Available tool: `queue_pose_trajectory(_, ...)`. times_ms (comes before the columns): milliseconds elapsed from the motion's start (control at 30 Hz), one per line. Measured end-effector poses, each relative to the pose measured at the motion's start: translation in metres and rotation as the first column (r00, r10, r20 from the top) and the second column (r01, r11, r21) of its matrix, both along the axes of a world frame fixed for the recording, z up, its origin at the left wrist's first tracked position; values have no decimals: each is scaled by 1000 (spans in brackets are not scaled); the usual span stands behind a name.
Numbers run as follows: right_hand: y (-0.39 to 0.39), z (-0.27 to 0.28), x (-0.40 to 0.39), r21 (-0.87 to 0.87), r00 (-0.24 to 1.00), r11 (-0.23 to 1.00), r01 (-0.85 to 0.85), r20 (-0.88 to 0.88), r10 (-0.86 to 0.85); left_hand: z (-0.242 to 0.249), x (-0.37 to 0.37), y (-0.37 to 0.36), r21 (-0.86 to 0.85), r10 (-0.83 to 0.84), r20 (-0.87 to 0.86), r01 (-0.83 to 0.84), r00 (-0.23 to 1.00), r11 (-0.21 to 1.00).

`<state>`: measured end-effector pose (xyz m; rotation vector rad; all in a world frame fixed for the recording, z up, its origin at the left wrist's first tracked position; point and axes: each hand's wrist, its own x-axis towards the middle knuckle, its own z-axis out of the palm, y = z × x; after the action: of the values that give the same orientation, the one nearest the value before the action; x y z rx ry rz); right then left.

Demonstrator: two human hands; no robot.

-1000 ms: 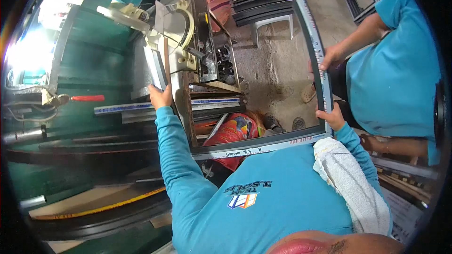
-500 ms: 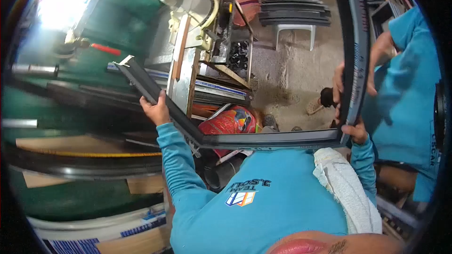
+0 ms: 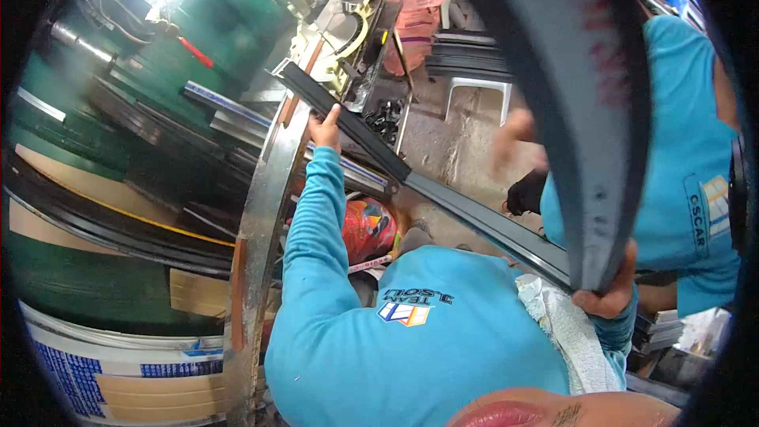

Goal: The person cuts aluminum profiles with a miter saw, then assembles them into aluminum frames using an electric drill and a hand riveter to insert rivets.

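A dark frame of joined profiles spans the view in front of my chest. My left hand grips its shorter side piece, near that piece's far end. At the lower right corner, my right hand is wrapped round the frame where the long, wide profile rises close to the camera. Beyond that profile is a co-worker in a blue shirt; the co-worker's blurred hand is apart from mine and from the frame.
A miter saw stands on a bench at the upper middle. Dark profiles lie on a white stool. Left is a green surface with long profiles. A red bag lies below the bench, and a white towel hangs on my shoulder.
The frame has swung, its left end moving up and right with my left hand and its right profile coming closer to the camera. The co-worker's hand has come off the frame.
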<state>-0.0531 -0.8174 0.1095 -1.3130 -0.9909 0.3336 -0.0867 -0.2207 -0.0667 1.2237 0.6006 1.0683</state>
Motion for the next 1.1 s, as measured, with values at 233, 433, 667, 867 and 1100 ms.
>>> queue_pose_trajectory(233,9,-30,-23,-275,942,932,236,301,-150,-69,124,25,-2,-110,-338,116,935,993)
queue_pose_trajectory(433,-11,-101,-37,-236,758,858,457,608,-236,-63,179,-15,-122,-153,-481,107,863,987)
queue_pose_trajectory(667,-20,-154,-44,-295,815,859,418,540,-211,-75,194,-23,-81,-194,-414,176,889,981)
queue_pose_trajectory(867,-8,-141,-42,-256,774,820,512,551,-312,-115,199,-1,-139,-226,-484,181,845,974)
queue_pose_trajectory(1100,-6,-160,-31,-262,819,842,472,484,-309,-123,188,2,-118,-184,-544,143,819,983)
